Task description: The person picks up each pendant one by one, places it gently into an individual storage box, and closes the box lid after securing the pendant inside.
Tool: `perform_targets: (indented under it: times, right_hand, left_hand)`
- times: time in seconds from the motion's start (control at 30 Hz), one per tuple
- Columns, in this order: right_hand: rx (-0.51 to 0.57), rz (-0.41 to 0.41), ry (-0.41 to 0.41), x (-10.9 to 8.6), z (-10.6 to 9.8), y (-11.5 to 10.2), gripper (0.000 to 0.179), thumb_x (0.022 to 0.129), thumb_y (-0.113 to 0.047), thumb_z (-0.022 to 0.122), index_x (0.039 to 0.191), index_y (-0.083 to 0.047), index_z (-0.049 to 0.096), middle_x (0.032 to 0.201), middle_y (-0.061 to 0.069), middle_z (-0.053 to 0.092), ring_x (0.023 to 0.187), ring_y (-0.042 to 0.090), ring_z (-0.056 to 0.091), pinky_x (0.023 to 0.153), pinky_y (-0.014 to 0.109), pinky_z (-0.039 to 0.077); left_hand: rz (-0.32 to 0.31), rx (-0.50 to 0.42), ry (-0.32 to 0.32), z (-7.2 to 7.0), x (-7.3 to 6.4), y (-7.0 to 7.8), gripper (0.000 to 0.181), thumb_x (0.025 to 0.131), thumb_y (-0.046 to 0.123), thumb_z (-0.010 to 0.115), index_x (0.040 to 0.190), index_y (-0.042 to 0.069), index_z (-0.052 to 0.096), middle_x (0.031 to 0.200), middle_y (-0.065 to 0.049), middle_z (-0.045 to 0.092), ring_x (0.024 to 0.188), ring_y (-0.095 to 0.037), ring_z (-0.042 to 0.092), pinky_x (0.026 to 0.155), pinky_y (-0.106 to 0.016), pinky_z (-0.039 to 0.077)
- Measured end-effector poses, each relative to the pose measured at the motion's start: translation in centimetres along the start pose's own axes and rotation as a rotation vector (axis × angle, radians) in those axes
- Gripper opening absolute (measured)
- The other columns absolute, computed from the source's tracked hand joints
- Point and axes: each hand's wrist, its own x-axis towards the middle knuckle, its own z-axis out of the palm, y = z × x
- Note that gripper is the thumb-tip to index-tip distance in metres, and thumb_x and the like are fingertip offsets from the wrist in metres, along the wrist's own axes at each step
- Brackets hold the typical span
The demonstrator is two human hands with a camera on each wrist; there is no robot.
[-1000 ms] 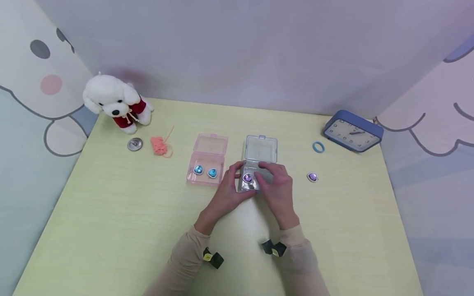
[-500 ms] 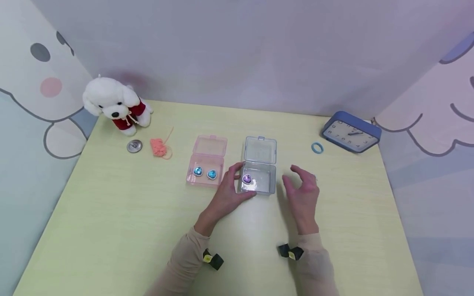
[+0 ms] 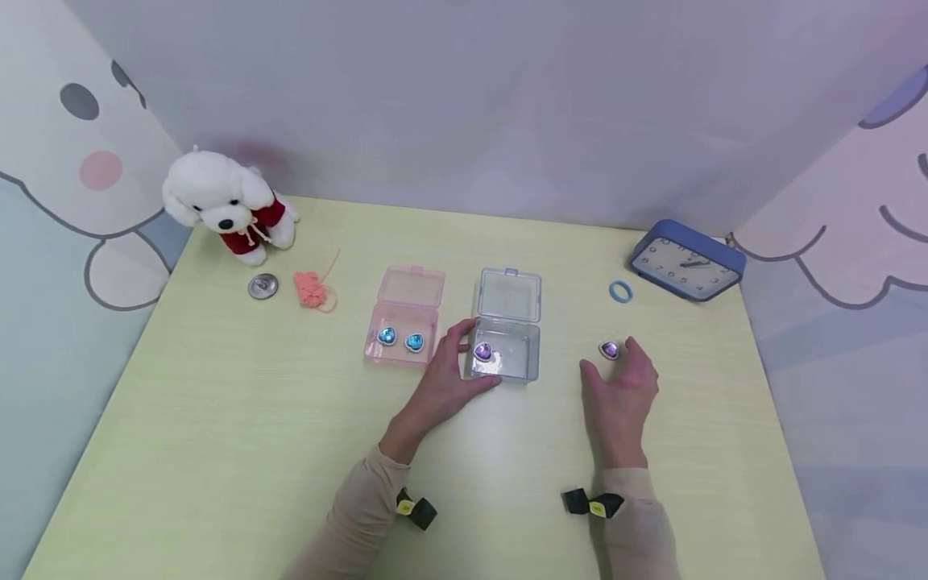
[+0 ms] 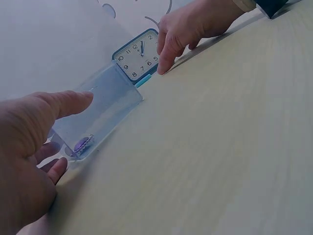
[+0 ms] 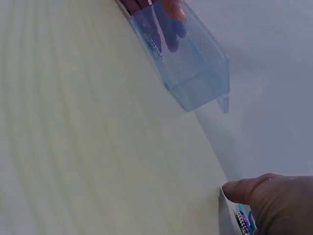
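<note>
My left hand (image 3: pixel 445 379) holds the left end of a clear bluish plastic box (image 3: pixel 518 370), thumb along the front and fingers around the left side. Its lid (image 3: pixel 510 294) is flipped back. Inside, at the left, lies a purple heart-shaped gem (image 3: pixel 482 351) with a beaded silver rim; the left wrist view shows this gem (image 4: pixel 83 144) through the wall. My right hand (image 3: pixel 622 395) is over the table to the right, thumb and fingers apart around a second purple gem (image 3: pixel 609 350). In the right wrist view that gem (image 5: pixel 241 220) is partly hidden by the hand.
Left of the bluish box stands an open pink box (image 3: pixel 401 354) with two blue gems (image 3: pixel 414 342). Farther left are coral yarn (image 3: pixel 311 289), a round metal piece (image 3: pixel 263 286) and a white toy dog (image 3: pixel 225 201). A blue ring (image 3: pixel 620 291) and a clock (image 3: pixel 687 262) sit at back right.
My right hand has come out of the bluish box and moved right to the purple gem on the table. The left hand stays on the box.
</note>
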Motion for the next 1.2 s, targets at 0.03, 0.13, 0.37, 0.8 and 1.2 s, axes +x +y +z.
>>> perform_targets:
  times: [0.03, 0.13, 0.37, 0.8, 1.2]
  right_hand:
    - [0.002, -0.004, 0.005, 0.04, 0.03, 0.12, 0.074, 0.089, -0.017, 0.084, 0.151, 0.002, 0.048, 0.151, 0.026, 0.052, 0.143, 0.046, 0.041, 0.121, 0.059, 0.029]
    - [0.008, -0.017, 0.018, 0.12, 0.13, 0.32, 0.070, 0.088, -0.017, 0.084, 0.147, 0.003, 0.053, 0.147, 0.026, 0.056, 0.141, 0.046, 0.044, 0.120, 0.059, 0.029]
    - [0.057, 0.082, -0.001, 0.10, 0.14, 0.40, 0.064, 0.093, -0.021, 0.081, 0.149, -0.004, 0.055, 0.149, 0.018, 0.057, 0.143, 0.039, 0.042, 0.121, 0.056, 0.030]
    - [0.094, 0.113, 0.041, 0.60, 0.06, 0.03, 0.050, 0.095, -0.017, 0.080, 0.142, -0.007, 0.065, 0.143, 0.014, 0.065, 0.137, 0.035, 0.047, 0.118, 0.054, 0.031]
    - [0.106, 0.176, 0.031, 0.88, 0.26, 0.07, 0.045, 0.097, -0.024, 0.076, 0.139, -0.011, 0.068, 0.139, 0.012, 0.066, 0.136, 0.033, 0.045, 0.117, 0.053, 0.031]
  left_hand:
    - [0.000, 0.001, -0.001, 0.00, 0.01, 0.00, 0.093, 0.087, 0.027, 0.088, 0.161, 0.026, 0.032, 0.157, -0.003, 0.045, 0.140, -0.032, 0.050, 0.110, -0.059, 0.047]
    - [-0.008, -0.002, -0.002, -0.04, 0.01, 0.00, 0.093, 0.087, 0.027, 0.088, 0.161, 0.027, 0.032, 0.157, -0.003, 0.045, 0.140, -0.031, 0.050, 0.110, -0.059, 0.048]
    - [-0.021, -0.005, -0.001, -0.11, -0.07, 0.09, 0.093, 0.086, 0.026, 0.089, 0.161, 0.027, 0.032, 0.156, -0.003, 0.046, 0.140, -0.031, 0.050, 0.110, -0.059, 0.048]
    - [-0.022, -0.006, 0.005, -0.02, 0.01, 0.06, 0.093, 0.086, 0.025, 0.089, 0.160, 0.028, 0.033, 0.155, -0.001, 0.047, 0.138, -0.030, 0.051, 0.109, -0.058, 0.048]
    - [-0.016, -0.013, 0.002, -0.01, 0.06, 0.08, 0.094, 0.086, 0.025, 0.089, 0.161, 0.027, 0.033, 0.156, -0.003, 0.046, 0.139, -0.031, 0.050, 0.110, -0.059, 0.047]
